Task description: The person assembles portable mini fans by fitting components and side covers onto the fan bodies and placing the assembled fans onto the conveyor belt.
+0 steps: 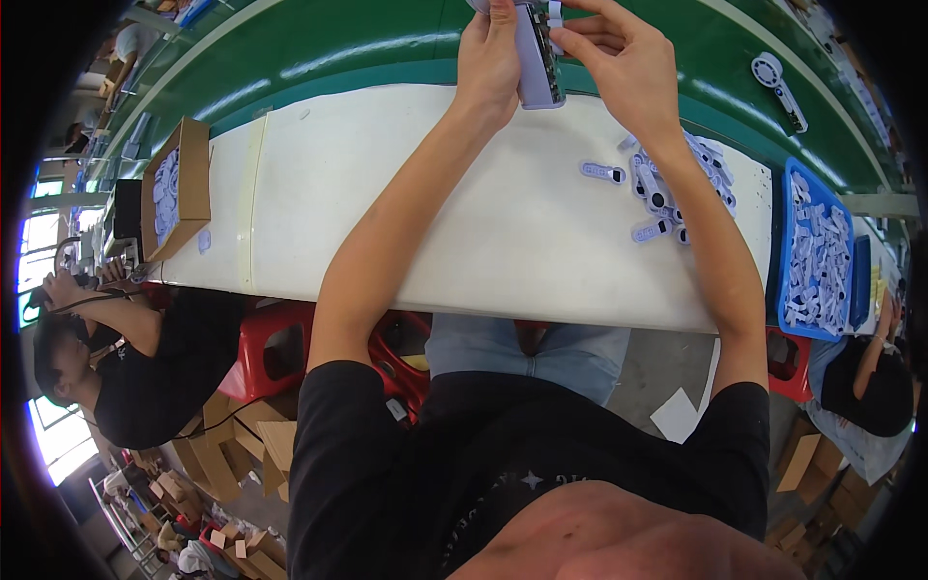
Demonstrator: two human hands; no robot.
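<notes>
1. We are facing a white table.
2. A heap of lilac plastic parts is lying on its right.
3. A cardboard box is resting on its left end.
4. A blue tray is sitting at its right end.

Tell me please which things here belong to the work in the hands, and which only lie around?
In the work:
left hand and right hand, both on the lilac handheld part
loose pile of small lilac parts
blue bin of the same parts

Only lying about:
cardboard box
round-headed white piece on the green belt
red stools
</notes>
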